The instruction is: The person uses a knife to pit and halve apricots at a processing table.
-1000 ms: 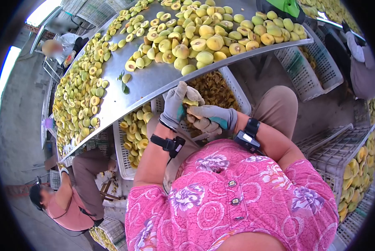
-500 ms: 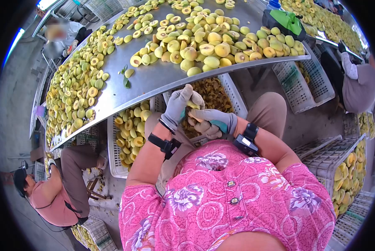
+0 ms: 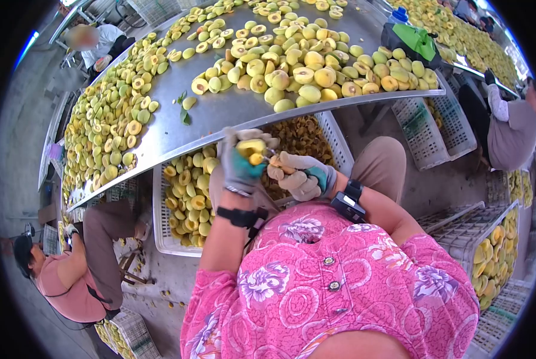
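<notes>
Firmly, left hand [image 3: 239, 163] fingers clamp a peach half [image 3: 251, 148] cut-face up; right hand [image 3: 301, 175] grip unclear.

Halved fruit [image 3: 292, 66] on the table [image 3: 220, 115], two crates [image 3: 158, 218] under its near edge.

— What's different at the centre of the frame?
— The left hand [image 3: 239, 163] has rolled over. Its teal palm faces up now, baring the yellow fruit half [image 3: 251, 148] it grips.
— And the right hand [image 3: 302, 175]?
— It's lower right of the fruit now, no longer tucked under the left.
</notes>
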`<state>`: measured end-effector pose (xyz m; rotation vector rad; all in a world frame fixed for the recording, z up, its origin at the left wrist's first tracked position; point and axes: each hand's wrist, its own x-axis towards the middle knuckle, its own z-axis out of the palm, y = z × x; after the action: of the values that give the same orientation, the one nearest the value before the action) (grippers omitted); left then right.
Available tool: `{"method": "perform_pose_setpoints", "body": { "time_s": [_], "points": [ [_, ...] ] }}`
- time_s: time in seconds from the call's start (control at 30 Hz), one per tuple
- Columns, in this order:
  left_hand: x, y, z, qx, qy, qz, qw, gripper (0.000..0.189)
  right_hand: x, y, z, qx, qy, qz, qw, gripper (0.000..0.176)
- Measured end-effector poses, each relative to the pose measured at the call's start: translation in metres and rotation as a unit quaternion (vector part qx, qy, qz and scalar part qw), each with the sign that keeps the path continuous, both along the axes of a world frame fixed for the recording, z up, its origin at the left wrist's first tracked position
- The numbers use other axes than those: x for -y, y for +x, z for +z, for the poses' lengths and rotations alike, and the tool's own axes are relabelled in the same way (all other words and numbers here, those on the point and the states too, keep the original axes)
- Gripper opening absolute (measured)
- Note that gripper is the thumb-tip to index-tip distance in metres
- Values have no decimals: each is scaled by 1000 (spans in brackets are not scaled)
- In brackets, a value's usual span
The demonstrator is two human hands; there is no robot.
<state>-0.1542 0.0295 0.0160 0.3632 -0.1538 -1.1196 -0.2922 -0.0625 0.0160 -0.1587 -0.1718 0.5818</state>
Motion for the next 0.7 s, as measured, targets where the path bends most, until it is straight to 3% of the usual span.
{"method": "perform_pose_setpoints", "body": {
  "time_s": [0.03,0.1,0.13,0.17,0.2,0.27,0.37,0.43,0.53,0.6,0.63,0.7],
  "points": [
    [-9,8,11,85,126,93,984,53,6,-2,-4,0,31,-4,1000,40],
    [-40,55,-3,150,72,161,973,49,21,-3,-12,-18,67,-9,998,39],
    [-65,80,-7,241,214,217,921,41,25,-5,-21,-16,68,-11,997,39],
    [-79,93,-5,342,313,304,832,34,30,-5,-31,-55,-18,-75,995,39],
    [-88,104,-4,505,396,360,677,23,33,-5,-38,-93,-103,-139,981,38],
    [-93,114,4,623,471,353,515,25,32,-3,-50,-135,-136,-149,970,37],
    [-42,91,19,691,412,294,517,41,29,2,-46,-138,-122,-140,973,34],
    [5,97,11,805,326,272,415,47,28,3,-35,-201,-167,-159,952,35],
    [75,87,21,807,325,208,447,54,36,-3,-39,-179,-197,-173,948,34],
    [113,87,21,833,338,181,399,57,38,-7,-35,-211,-241,-189,928,35],
    [126,89,20,834,333,182,401,57,41,-8,-48,-191,-235,-202,931,36],
    [150,94,9,938,210,208,179,57,44,-13,-47,-190,-229,-212,931,38]
  ]
}}
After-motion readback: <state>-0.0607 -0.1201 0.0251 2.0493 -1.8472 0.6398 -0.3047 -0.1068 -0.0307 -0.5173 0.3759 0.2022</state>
